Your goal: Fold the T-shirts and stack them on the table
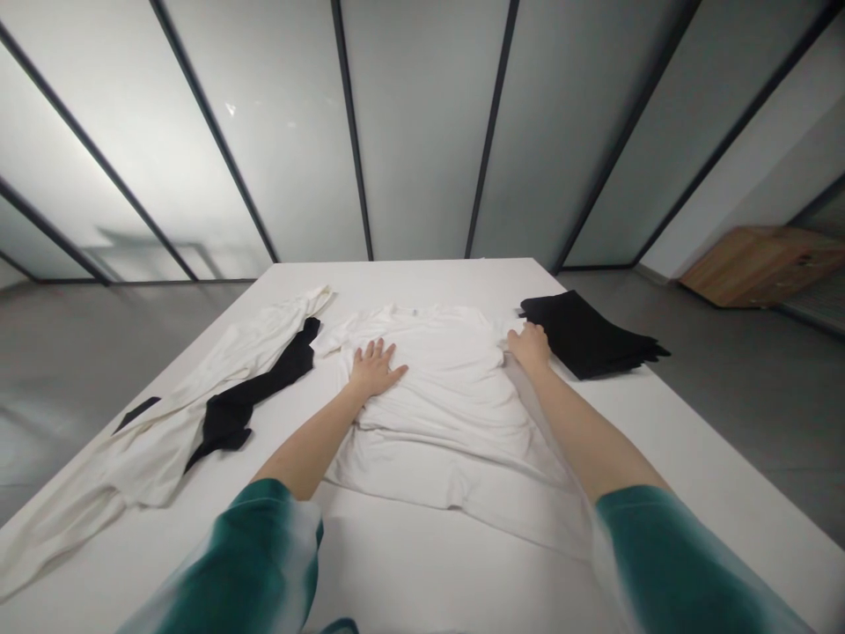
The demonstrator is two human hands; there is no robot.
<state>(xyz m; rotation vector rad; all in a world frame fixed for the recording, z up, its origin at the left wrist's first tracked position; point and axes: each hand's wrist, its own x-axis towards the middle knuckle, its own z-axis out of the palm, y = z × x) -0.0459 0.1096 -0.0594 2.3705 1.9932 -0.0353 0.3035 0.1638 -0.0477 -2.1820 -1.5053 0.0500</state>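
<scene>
A white T-shirt [442, 379] lies spread on the white table, its collar toward the far edge and wrinkles across its lower half. My left hand [376, 368] rests flat on the shirt's left side with fingers spread. At the shirt's right sleeve, my right hand [530, 346] has its fingers curled and pinched on the white fabric. The fingertips of that hand are partly hidden. Just beyond it, to the right, sits a stack of folded black cloth [587, 335].
Along the table's left side lie crumpled white garments [165, 431] with a black garment [264, 387] among them. The white table [409, 563] reaches toward a frosted glass partition [422, 132]. A wooden cabinet [759, 264] stands on the floor at the far right.
</scene>
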